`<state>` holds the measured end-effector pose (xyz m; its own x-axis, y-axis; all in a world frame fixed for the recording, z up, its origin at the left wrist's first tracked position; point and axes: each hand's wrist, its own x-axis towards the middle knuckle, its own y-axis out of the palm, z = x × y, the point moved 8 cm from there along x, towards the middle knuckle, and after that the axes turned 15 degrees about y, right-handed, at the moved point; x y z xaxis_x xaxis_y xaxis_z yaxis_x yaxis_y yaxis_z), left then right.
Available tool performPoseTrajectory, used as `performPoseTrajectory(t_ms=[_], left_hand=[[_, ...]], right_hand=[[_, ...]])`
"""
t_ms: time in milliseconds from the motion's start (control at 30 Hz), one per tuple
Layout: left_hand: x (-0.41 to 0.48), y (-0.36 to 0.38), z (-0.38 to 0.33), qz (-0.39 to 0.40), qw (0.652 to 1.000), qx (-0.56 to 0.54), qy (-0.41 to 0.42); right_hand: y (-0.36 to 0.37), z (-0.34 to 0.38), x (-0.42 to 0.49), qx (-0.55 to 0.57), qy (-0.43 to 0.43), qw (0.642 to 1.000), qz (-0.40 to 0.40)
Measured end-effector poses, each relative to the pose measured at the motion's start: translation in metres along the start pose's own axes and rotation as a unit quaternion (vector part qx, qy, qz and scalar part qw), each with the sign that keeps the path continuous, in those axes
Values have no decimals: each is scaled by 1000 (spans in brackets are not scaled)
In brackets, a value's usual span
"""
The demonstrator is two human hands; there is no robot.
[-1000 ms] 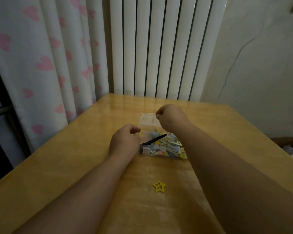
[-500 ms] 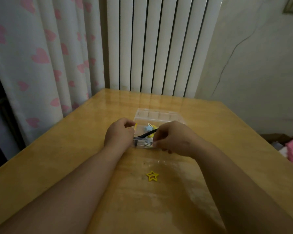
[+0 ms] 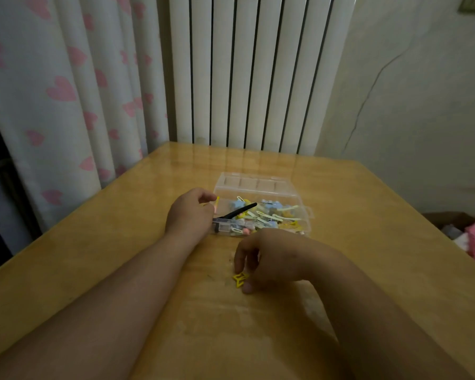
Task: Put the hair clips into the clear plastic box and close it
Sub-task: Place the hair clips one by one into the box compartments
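Lower centre of the frame, the right hand (image 3: 274, 259) is bent over the yellow star clip (image 3: 240, 278), forefinger and thumb pinching it from either side where it lies on the table (image 3: 368, 242), the only stray in sight. Mid-frame, the clear plastic box (image 3: 307, 215) sits with its lid laid back, piled with pastel clips (image 3: 269, 215), a black clip (image 3: 239, 211) poking over its left rim. The left hand (image 3: 189, 212), fingers curled, pinches a small yellow-and-pink clip (image 3: 217, 202) at the box's left edge, probably ready to drop it in.
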<state>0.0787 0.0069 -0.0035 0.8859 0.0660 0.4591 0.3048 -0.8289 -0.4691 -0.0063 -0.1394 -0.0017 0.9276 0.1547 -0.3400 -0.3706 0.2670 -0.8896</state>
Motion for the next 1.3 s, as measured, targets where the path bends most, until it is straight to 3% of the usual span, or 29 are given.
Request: performPoseTrajectory(t_ms=[433,600,800,1300], left_hand=[[1,0,-1,1,1000,3,4],[0,0,0,1,1000,1,2],[1,-1,-2,0,1000,-1,0],[2,-2,-1,-6,1000,19,-4]], right_hand=[[0,1,4,8,-1,1000,1],[-26,-17,7,233,19,969,-85],[-57,-37,11,326,40,898,-292],[-103,-13,47,283,58,856,-428]])
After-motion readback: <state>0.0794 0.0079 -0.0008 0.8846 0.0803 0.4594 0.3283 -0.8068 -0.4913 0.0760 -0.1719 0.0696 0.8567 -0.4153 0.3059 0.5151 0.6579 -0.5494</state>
